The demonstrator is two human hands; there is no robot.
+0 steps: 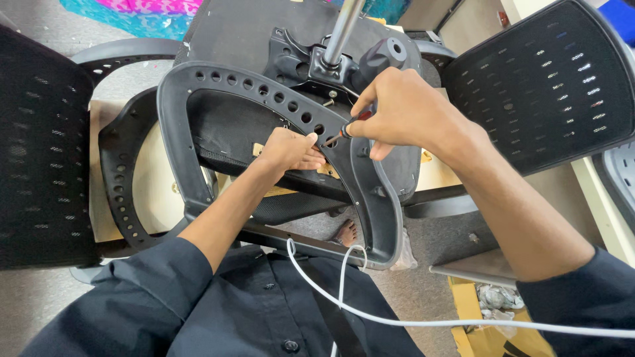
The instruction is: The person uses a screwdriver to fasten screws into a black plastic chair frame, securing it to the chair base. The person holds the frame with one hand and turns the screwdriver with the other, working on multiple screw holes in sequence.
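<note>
We brace an upturned black plastic office-chair seat (264, 46), its perforated curved armrest frame (198, 132) facing us. Our left hand (291, 149) pinches the frame's inner edge; our right hand (403, 109) closes on a red-handled screwdriver (354, 123), apparently driving a screw that needs steady alignment.

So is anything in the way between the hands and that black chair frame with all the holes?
Nothing visible is. The left hand reaches through the chair frame and touches it, and the right hand presses a red-handled screwdriver against the same spot. The white cable hangs lower, clear of both.
</note>
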